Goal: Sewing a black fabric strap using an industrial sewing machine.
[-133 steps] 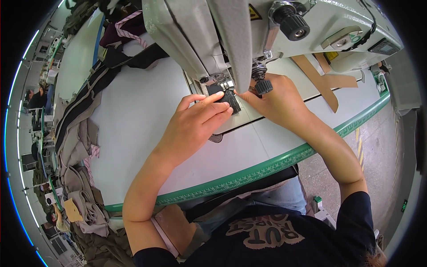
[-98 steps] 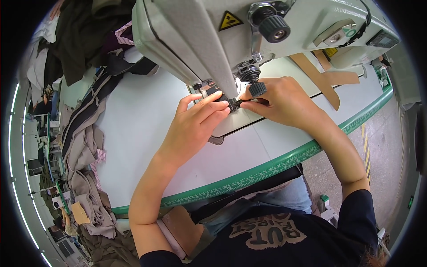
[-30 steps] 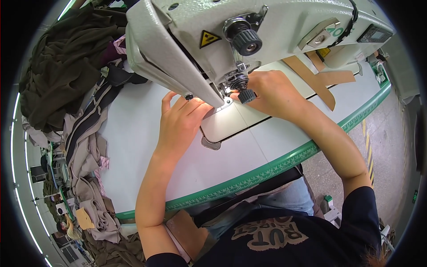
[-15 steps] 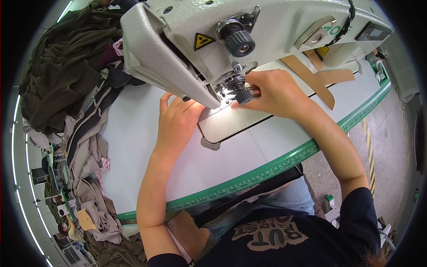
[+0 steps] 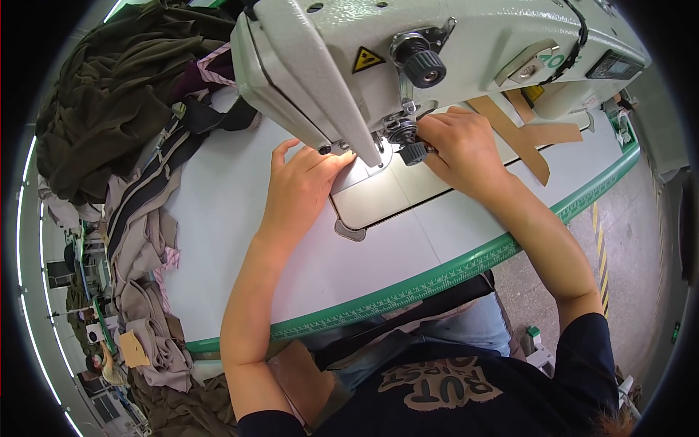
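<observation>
Industrial sewing machine, seen from above, with two bare hands at its needle area. Its lit needle plate, under the head, lies between the two sets of fingers, the left hand on its left and the right hand on its right. Labelling on the machine: a yellow triangular warning label on the head; green printed characters farther right along the arm, partly covered by a black cord; a small display near its right end. A measuring scale runs along the green edging of the table, in front of the machine. Left fingers: bent, the outermost standing apart from the others; the tips pass beside and partly behind the machine's head, so whether they pinch anything cannot be told. Right fingers: curled behind the machine's lower black knob, tips hidden; their grip likewise cannot be told. Tan strips lie right of the machine's needle; dark olive cloth is heaped left of its head.
</observation>
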Demonstrator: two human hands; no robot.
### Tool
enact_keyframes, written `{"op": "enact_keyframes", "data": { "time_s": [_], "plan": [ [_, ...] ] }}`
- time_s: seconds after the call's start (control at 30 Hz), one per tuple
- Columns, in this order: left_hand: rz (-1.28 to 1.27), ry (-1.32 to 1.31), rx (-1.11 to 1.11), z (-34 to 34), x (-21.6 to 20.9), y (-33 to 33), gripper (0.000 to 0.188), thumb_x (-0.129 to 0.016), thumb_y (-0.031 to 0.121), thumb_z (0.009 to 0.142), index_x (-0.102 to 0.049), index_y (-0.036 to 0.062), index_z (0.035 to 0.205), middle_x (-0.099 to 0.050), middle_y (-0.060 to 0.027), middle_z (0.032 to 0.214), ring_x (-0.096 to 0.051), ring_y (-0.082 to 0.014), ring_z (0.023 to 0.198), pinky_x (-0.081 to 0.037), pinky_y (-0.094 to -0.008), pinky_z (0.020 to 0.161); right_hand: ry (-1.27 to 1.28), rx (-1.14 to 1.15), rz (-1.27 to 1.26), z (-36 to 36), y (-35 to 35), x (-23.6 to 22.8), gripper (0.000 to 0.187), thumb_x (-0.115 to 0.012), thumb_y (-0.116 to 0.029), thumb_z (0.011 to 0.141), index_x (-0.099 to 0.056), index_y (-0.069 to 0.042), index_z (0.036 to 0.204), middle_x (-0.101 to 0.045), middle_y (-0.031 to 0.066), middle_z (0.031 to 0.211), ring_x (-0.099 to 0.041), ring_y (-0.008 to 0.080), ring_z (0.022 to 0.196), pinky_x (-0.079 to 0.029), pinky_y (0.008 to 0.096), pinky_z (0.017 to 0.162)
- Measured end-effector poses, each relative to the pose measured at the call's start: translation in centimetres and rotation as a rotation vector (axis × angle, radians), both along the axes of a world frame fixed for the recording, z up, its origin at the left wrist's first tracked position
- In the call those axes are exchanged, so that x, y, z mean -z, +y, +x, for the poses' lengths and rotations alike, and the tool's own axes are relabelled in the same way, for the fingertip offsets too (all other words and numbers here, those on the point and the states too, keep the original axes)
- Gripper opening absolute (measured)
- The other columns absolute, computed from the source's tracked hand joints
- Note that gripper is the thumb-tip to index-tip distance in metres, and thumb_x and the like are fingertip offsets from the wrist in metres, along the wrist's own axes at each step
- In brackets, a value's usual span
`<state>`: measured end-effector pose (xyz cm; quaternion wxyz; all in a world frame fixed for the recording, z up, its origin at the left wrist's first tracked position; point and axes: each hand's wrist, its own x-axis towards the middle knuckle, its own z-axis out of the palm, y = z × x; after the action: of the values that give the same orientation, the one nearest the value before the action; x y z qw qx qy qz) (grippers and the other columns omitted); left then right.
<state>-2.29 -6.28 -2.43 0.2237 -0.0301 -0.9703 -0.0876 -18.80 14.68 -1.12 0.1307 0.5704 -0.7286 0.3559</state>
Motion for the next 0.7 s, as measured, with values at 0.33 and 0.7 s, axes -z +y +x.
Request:
{"op": "enact_keyframes", "data": {
  "time_s": [0.33,0.7],
  "plan": [
    [0.013,-0.004,0.057,0.2,-0.7,0.7,0.027,-0.069,0.007,0.087,-0.071,0.0199,0.11,-0.07,0.009,0.097,-0.064,-0.0099,0.095,-0.036,-0.0428,0.107,0.031,0.021,-0.041,-0.1,-0.1,0.2,0.023,-0.071,-0.007,0.068,-0.049,-0.005,0.07,-0.05,0.0097,0.062,-0.05,0.0324,0.059,-0.04,0.0422,0.057],
    [0.183,0.042,0.04,0.3,0.1,0.7,0.018,-0.07,0.009,0.086,-0.067,0.0146,0.103,-0.07,0.0015,0.104,-0.068,-0.0199,0.093,-0.054,-0.0346,0.079,0.012,-0.078,0.127,1.1,1.5,-1.5,0.028,-0.079,-0.019,0.079,-0.06,-0.001,0.069,-0.051,0.0097,0.059,-0.05,0.0303,0.053,-0.037,0.0407,0.051]
  ]
}}
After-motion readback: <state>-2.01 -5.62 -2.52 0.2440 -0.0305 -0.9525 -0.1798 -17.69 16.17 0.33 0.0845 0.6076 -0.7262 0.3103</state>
